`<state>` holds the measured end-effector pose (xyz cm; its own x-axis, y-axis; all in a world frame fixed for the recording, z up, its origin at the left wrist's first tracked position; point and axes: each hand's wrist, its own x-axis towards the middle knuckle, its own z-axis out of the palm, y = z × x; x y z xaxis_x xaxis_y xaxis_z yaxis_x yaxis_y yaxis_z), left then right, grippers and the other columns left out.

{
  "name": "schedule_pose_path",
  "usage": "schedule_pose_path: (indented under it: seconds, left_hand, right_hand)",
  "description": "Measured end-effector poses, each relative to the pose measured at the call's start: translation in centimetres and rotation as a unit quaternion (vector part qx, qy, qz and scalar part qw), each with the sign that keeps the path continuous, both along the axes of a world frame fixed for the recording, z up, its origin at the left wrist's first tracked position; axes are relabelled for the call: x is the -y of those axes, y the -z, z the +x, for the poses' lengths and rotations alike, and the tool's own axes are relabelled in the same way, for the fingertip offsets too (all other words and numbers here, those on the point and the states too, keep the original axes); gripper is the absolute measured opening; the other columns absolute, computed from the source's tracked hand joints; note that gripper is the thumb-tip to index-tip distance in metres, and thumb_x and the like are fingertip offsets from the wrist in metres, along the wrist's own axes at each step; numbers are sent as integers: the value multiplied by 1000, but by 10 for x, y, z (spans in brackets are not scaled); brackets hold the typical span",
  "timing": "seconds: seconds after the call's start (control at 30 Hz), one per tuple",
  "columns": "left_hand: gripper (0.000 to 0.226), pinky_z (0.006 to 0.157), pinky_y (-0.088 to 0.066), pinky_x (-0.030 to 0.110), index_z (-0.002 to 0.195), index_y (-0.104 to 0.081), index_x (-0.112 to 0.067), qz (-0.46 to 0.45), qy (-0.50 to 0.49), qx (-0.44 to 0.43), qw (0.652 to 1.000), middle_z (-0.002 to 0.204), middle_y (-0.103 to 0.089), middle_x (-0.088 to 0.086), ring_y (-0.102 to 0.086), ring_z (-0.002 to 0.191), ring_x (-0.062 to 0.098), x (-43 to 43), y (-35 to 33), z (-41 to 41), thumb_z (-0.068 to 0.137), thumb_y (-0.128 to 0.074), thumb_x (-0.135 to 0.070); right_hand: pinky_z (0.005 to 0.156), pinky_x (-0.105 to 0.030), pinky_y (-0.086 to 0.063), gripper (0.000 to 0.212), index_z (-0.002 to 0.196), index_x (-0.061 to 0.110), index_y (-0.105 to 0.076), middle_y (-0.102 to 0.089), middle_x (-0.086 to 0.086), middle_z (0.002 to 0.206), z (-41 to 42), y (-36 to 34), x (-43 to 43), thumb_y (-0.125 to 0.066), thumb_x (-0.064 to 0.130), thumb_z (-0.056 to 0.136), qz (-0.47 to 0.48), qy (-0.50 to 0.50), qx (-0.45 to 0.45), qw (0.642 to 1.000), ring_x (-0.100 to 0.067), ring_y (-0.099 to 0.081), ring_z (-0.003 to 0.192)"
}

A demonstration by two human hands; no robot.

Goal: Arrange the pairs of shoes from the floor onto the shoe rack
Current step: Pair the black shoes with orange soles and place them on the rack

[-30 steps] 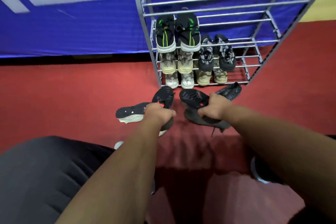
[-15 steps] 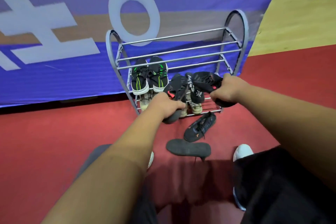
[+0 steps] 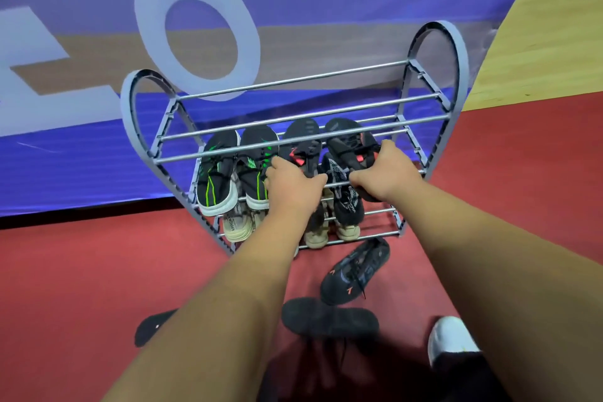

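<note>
The left hand (image 3: pixel 293 188) curls round the heel of the left red-tabbed sneaker (image 3: pixel 301 147), and the right hand (image 3: pixel 390 174) grasps the right red-tabbed sneaker (image 3: pixel 347 140). Both point toes-away at the second tier of the grey shoe rack (image 3: pixel 293 78). The green-striped pair (image 3: pixel 215 179) sits at nine o'clock from the hands. At six o'clock from the rack, a black lace-up sneaker (image 3: pixel 355 271) and a sole-up black shoe (image 3: pixel 329 316) lie on the red floor (image 3: pixel 81 271).

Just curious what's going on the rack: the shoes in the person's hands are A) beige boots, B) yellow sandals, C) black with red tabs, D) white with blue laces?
C: the left hand holds a black red-tabbed shoe, the right hand its mate.
</note>
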<state>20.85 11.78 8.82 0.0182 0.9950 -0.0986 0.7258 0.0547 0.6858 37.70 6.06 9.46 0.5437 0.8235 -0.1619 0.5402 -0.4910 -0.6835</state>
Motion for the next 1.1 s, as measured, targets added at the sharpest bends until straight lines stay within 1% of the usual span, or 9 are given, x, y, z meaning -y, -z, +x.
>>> schedule_pose_path:
  seconds: [0.13, 0.27, 0.43, 0.53, 0.63, 0.7, 0.87, 0.97, 1.1]
  left_hand:
    - [84, 103, -43, 44, 134, -44, 0, 17, -5, 3, 1000, 138, -49, 20, -47, 130, 38, -21, 16, 10, 77, -85, -47]
    - [101, 112, -37, 44, 151, -33, 5, 36, -9, -13, 999, 145, -44, 21, -39, 136, 38, -30, 30, 24, 81, -82, -51]
    - [94, 113, -38, 44, 149, -37, 3, 57, -7, -51, 997, 144, -44, 20, -39, 134, 35, -29, 45, 32, 86, -78, -53]
    - [103, 118, -35, 43, 155, -26, 6, 40, 25, -82, 996, 149, -38, 21, -35, 139, 36, -28, 49, 30, 86, -75, -54]
    - [124, 124, -28, 43, 161, -10, 2, -26, 88, -114, 989, 160, -22, 22, -23, 150, 37, -31, 45, 23, 76, -84, -49]
    - [126, 124, -29, 43, 163, -2, -1, -49, 125, -129, 983, 164, -13, 20, -16, 154, 37, -33, 43, 16, 76, -86, -35]
    - [118, 113, -40, 41, 161, -9, 6, -9, 119, -88, 989, 155, -28, 18, -31, 146, 37, -34, 45, 9, 76, -85, -26]
    - [122, 119, -35, 40, 162, -8, 6, 12, 116, -68, 991, 160, -26, 19, -28, 149, 37, -36, 47, 11, 79, -87, -35]
    - [128, 125, -28, 40, 164, -3, 3, -4, 139, -102, 985, 169, -13, 19, -19, 157, 35, -36, 52, 7, 81, -87, -45]
  right_hand:
    - [75, -39, -55, 62, 115, 11, -50, -64, -7, 106, -1, 18, -23, -80, 35, 66, 10, 11, -33, 999, -28, -65, 92]
    - [83, -40, -59, 98, 137, 7, -46, -66, -10, 120, -3, 31, -40, -74, 47, 52, 10, 33, -52, 998, -31, -67, 106]
    - [84, -45, -61, 108, 141, 12, -41, -68, -9, 115, 2, 48, -45, -72, 53, 45, 7, 30, -68, 997, -29, -70, 99]
    - [91, -46, -59, 108, 137, 15, -44, -65, -7, 123, 7, 57, -46, -81, 56, 44, -4, 18, -60, 998, -28, -68, 108]
    - [100, -47, -55, 132, 153, 15, -31, -48, -8, 144, 7, 58, -44, -88, 54, 42, -38, -7, -35, 999, -30, -58, 126]
    - [98, -49, -56, 132, 156, 17, -27, -40, -8, 147, 9, 59, -42, -88, 46, 43, -61, -32, -28, 997, -31, -58, 123]
    - [86, -43, -60, 116, 148, 21, -37, -59, -8, 131, 9, 57, -44, -83, 48, 45, -38, -30, -32, 998, -29, -68, 102]
    - [95, -47, -58, 115, 150, 19, -36, -59, -9, 134, 1, 48, -47, -83, 51, 50, -12, -16, -28, 999, -30, -65, 113]
    - [111, -45, -46, 121, 164, 13, -18, -38, -12, 156, -1, 48, -45, -91, 34, 70, -35, -29, -20, 999, -32, -49, 137]
